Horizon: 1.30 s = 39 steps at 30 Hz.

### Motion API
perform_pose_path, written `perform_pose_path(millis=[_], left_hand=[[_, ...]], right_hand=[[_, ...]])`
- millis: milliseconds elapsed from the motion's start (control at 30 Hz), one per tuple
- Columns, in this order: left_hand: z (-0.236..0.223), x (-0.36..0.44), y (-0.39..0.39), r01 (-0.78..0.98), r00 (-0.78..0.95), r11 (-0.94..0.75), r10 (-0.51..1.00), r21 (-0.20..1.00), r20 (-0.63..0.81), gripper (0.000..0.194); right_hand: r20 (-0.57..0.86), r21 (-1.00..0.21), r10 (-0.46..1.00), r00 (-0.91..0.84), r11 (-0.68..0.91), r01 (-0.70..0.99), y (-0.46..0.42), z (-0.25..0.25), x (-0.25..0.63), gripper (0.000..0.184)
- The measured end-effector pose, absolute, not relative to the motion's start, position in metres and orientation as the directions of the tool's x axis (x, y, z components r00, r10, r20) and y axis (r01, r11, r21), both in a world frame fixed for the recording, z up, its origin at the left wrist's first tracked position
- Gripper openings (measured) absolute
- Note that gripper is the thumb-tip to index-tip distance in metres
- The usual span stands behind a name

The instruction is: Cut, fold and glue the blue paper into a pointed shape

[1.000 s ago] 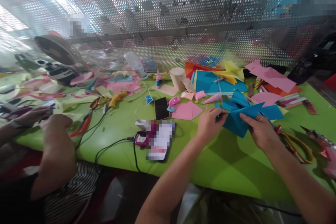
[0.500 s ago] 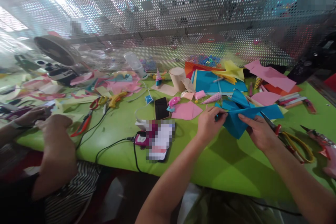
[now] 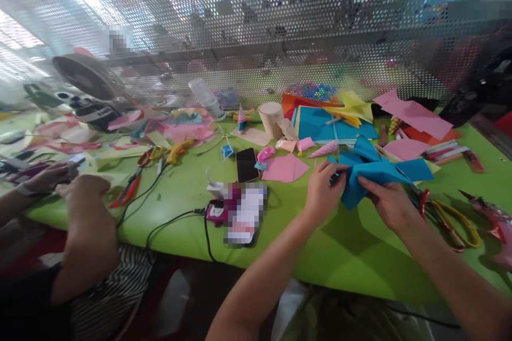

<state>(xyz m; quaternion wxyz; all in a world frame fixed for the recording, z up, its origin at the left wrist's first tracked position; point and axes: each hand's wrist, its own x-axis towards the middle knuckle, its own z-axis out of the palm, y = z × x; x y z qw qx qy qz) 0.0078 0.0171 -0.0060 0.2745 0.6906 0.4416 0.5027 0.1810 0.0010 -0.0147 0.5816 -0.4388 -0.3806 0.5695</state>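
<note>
A blue sheet [image 3: 354,193], thin like felt or craft paper, is held in folds between my two hands above the green table. My left hand [image 3: 326,189] pinches its left edge with curled fingers. My right hand [image 3: 390,202] grips the lower right part, thumb on top and fingers underneath. More blue pieces [image 3: 366,149] lie just behind and partly overlap it from this angle. Beside my right hand rest scissors [image 3: 450,224] with red and yellow handles, their blades partly hidden by the blue sheet and my hand.
Left of my hands lie a phone [image 3: 246,216], a dark phone [image 3: 247,165] and black cables. Pink paper [image 3: 285,168], a cardboard roll [image 3: 271,120] and markers [image 3: 446,152] sit behind. Pliers [image 3: 490,218] lie far right. A co-worker's arms [image 3: 86,213] occupy the left, near orange-handled scissors [image 3: 127,192].
The blue sheet has turned and folded a little between my hands. My right hand has shifted slightly left along it, and my left hand has moved slightly right.
</note>
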Motion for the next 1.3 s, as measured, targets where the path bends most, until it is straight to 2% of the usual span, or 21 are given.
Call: perform_pose_path(millis=[333,600,900,1300], left_hand=[[-0.014,0.008,0.024,0.061,0.202,-0.298,0.938,0.953,0.281,0.031],[-0.022,0.008,0.028,-0.015,0.22,-0.238,0.947,0.971,0.235,0.033],[-0.019,0.008,0.025,-0.009,0.191,-0.203,0.961,0.979,0.201,0.036],[-0.016,0.007,0.027,0.078,0.145,-0.262,0.957,0.962,0.249,0.037]], right_hand=[[-0.04,-0.948,0.992,0.116,-0.001,-0.317,0.004,-0.014,0.184,0.026],[-0.04,-0.953,0.992,0.12,-0.001,-0.304,0.003,-0.013,0.182,0.028],[-0.077,-0.956,0.991,0.107,-0.043,-0.29,-0.003,-0.008,0.177,0.033],[0.038,-0.984,0.996,0.083,0.052,-0.168,0.0,-0.01,0.177,0.035]])
